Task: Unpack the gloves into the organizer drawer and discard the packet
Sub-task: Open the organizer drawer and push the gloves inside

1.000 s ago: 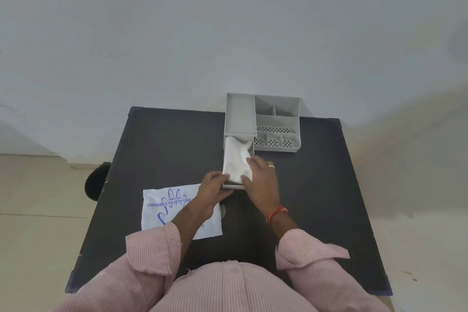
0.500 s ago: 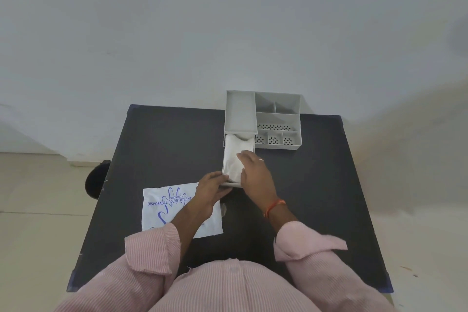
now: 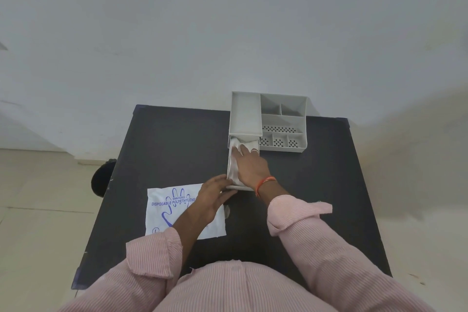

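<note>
Right hand laid flat, fingers spread, pressing thin translucent white plastic gloves down into the pulled-out grey plastic drawer; left hand loosely curled against the drawer's near left corner (grip on the front lip not clear). Drawer projecting from under the grey plastic desk organizer, its long tray and small perforated compartments bare, set against the far edge of the black square table by the pale wall. Flat white packet with blue hand print and lettering lying just left of the left wrist, partly under the forearm, open tabletop to the right and far left, a dark round object on the floor past the left edge.
</note>
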